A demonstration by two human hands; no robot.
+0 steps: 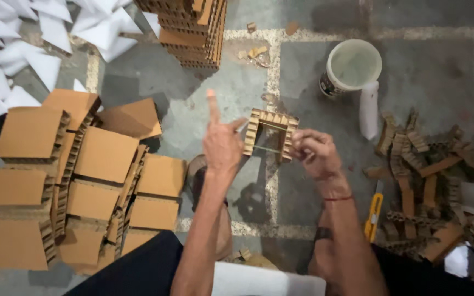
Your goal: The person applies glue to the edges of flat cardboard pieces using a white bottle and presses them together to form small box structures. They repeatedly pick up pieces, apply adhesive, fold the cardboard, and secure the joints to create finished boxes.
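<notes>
Brown corrugated-cardboard U-shaped frame (270, 134) held upright, open side down, long axis horizontal; right hand (312, 153) pinches its edge, left hand (221, 143) steadies, forefinger raised.

Bucket label (329, 86): dark band with pale print, low on the outer wall of the white round bucket (353, 48), upper right of the floor; only a narrow strip of it shows.
Label legibility: print too small to make out.
Other packages: none seen.
Signs: none seen.
Screens: none seen.
</notes>
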